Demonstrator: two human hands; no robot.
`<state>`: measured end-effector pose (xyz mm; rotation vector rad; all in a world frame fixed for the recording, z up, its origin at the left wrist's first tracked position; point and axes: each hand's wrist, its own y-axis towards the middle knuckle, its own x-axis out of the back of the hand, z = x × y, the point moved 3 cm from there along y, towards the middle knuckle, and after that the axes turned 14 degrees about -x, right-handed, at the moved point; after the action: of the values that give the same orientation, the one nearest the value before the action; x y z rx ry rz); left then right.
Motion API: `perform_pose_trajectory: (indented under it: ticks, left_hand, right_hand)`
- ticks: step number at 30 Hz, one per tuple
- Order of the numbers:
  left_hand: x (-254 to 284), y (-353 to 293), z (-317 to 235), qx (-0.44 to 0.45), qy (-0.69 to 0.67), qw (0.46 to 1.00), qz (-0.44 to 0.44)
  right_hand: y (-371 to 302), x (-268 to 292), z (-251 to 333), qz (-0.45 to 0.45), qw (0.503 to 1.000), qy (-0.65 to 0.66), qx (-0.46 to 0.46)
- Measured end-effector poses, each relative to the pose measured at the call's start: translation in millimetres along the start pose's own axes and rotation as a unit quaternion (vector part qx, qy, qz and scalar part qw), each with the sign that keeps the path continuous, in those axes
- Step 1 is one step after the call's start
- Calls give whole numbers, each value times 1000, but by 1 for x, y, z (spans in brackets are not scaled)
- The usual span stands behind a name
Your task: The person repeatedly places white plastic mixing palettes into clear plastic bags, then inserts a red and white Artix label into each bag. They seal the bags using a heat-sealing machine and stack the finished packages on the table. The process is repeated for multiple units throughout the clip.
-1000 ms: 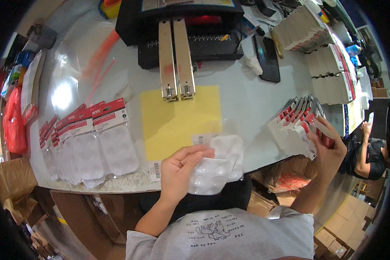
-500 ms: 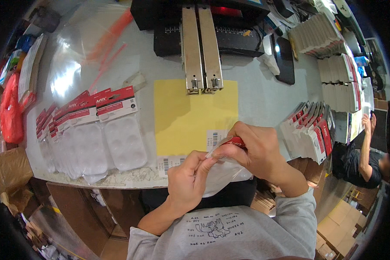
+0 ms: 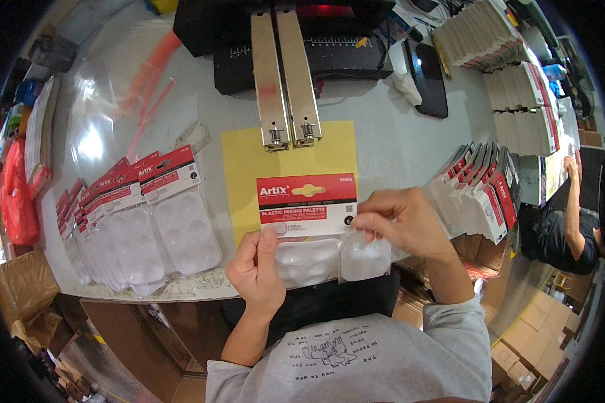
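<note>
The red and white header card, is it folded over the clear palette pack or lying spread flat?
Cannot tell. The header card shows one flat face above the clear palette, held by the left hand and right hand; its back is hidden.

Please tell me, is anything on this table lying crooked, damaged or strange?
Nothing stands out. Both hands, left hand and right hand, hold a red header card over clear bagged palettes. Finished packs lie overlapped but orderly.

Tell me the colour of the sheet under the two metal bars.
Yellow sheet; head view.
</note>
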<state>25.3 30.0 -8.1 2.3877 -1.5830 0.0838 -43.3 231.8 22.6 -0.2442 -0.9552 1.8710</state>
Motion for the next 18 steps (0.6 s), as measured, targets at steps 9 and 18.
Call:
perform_pose_trajectory:
  ticks: [9, 18]
  left_hand:
    - [1, 3, -10, 24, -38, 999, 13]
    - [6, 5, -3, -4, 47, 998, 33]
  right_hand:
    - [-4, -10, -12, 103, 983, 150, 10]
    - [-5, -18, -16, 81, 983, 164, 20]
